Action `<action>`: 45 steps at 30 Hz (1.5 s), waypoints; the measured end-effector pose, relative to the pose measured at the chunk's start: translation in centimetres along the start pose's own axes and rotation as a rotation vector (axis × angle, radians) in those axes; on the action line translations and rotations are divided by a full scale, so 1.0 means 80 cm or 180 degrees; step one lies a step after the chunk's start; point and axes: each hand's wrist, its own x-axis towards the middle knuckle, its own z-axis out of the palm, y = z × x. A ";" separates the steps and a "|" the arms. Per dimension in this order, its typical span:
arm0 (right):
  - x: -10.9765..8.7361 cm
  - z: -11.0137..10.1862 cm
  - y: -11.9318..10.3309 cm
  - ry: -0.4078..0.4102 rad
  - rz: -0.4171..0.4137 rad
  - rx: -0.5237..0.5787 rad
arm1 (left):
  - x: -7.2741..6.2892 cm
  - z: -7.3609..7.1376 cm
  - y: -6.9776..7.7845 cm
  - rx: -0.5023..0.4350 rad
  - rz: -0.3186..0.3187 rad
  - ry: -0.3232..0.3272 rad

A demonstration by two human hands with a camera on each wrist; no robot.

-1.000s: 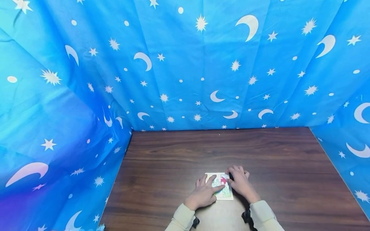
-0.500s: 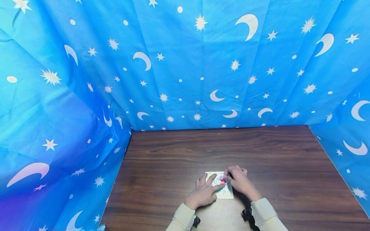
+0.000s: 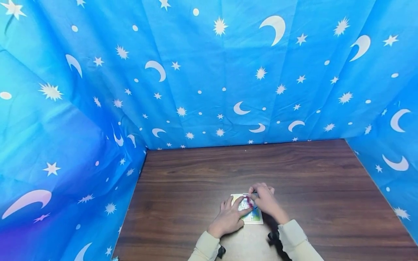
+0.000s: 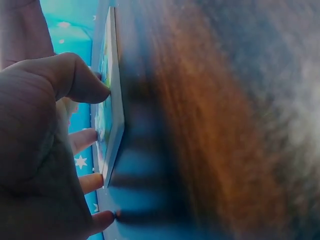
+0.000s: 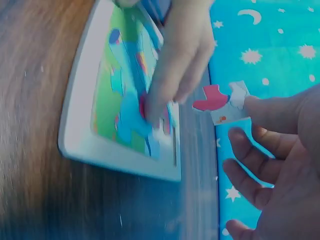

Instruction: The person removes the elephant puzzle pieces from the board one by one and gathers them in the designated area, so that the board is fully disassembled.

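Note:
A small jigsaw puzzle in a white frame (image 3: 254, 223) lies on the table, its picture green and light blue. My left hand (image 3: 226, 218) rests on it with spread fingers; in the left wrist view the thumb (image 4: 92, 87) touches the picture near the edge of the frame. My right hand (image 3: 268, 201) is over the far right part of the puzzle. The right wrist view shows it pinching a red and white puzzle piece (image 5: 229, 103), raised off the board beside the frame. Part of the picture is hidden under the left hand's fingers.
The brown wooden table (image 3: 196, 170) reaches back to a blue cloth (image 3: 209, 72) printed with white stars and moons, which also hangs at the left and right sides. A black strap (image 3: 273, 239) shows at the right wrist.
My right hand has moved a little left and away, and the red patch near its fingers has shifted with it. The left hand keeps its place on the puzzle. The head view has turned slightly.

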 end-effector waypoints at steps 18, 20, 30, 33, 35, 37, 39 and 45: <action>0.000 -0.055 0.066 -0.0172 0.0531 -0.0376 | -0.008 0.004 -0.023 -0.0482 -0.0586 0.0287; -0.004 -0.053 0.073 -0.0145 0.0528 -0.0433 | -0.012 0.006 -0.023 -0.0516 -0.0649 0.0283; -0.018 -0.044 0.101 0.0093 0.0454 -0.0664 | -0.015 0.011 -0.021 -0.0675 -0.0638 0.0175; -0.017 -0.041 0.106 0.0167 0.0320 -0.0681 | -0.014 0.010 -0.021 -0.0670 -0.0658 0.0192; -0.015 -0.040 0.108 0.0220 0.0256 -0.0692 | -0.013 0.009 -0.022 -0.0661 -0.0656 0.0214; -0.014 -0.038 0.109 0.0265 0.0233 -0.0708 | -0.012 0.007 -0.023 -0.0653 -0.0645 0.0218; -0.014 -0.038 0.109 0.0300 0.0243 -0.0700 | -0.012 0.005 -0.024 -0.0665 -0.0639 0.0213; -0.013 -0.034 0.099 0.0340 0.0229 -0.0618 | -0.013 0.003 -0.023 -0.0672 -0.0643 0.0222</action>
